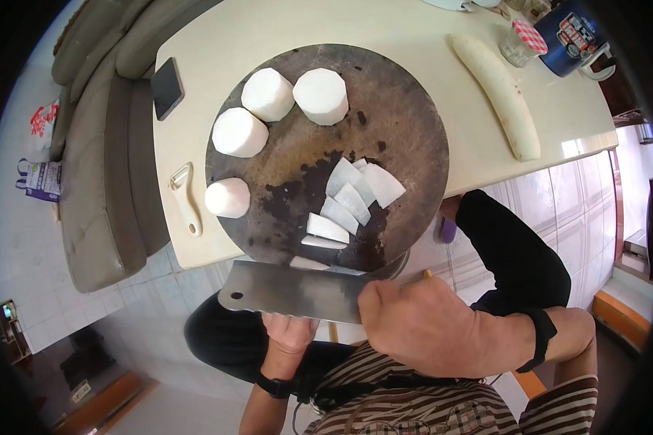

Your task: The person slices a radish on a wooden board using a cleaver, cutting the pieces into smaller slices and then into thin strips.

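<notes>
A round dark cutting board (406,123) lies on a cream table (384,29). Several peeled white radish chunks (267,94) stand along its left and far side. Thin radish slices (352,192) lie in a loose pile near its front edge. My right hand (428,326) grips the handle of a broad steel cleaver (290,290), which is held flat at the board's near rim with one slice (308,262) at the blade's edge. My left hand (290,337) is under the blade, its fingers hidden by the steel.
A whole peeled radish (497,90) lies at the table's right. Behind it stand a small jar (522,42) and a dark blue mug (569,36). A peeler (185,196) and a phone (167,87) lie left of the board. A grey sofa (94,181) is beyond the table's left edge.
</notes>
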Motion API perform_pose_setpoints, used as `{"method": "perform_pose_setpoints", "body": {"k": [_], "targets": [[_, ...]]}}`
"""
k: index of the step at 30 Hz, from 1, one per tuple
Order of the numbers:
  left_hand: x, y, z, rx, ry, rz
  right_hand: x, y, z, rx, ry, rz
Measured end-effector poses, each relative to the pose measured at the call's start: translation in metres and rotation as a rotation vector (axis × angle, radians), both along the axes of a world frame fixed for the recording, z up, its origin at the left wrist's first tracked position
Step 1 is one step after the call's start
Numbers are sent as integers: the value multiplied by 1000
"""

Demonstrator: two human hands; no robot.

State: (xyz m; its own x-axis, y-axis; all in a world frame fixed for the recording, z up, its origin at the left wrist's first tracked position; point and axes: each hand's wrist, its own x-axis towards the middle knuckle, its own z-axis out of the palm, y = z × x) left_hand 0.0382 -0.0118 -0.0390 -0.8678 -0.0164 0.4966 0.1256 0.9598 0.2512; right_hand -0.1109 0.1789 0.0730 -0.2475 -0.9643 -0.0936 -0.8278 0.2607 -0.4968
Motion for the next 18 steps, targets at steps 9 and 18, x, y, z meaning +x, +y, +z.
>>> {"method": "perform_pose_setpoints", "body": {"k": [9, 18], "targets": [[-21, 7, 18, 71, 20, -14, -10, -23, -9, -196, -215, 13], [-36, 11, 15, 116, 160, -31, -23, -10, -18, -118, -168, -175]]}}
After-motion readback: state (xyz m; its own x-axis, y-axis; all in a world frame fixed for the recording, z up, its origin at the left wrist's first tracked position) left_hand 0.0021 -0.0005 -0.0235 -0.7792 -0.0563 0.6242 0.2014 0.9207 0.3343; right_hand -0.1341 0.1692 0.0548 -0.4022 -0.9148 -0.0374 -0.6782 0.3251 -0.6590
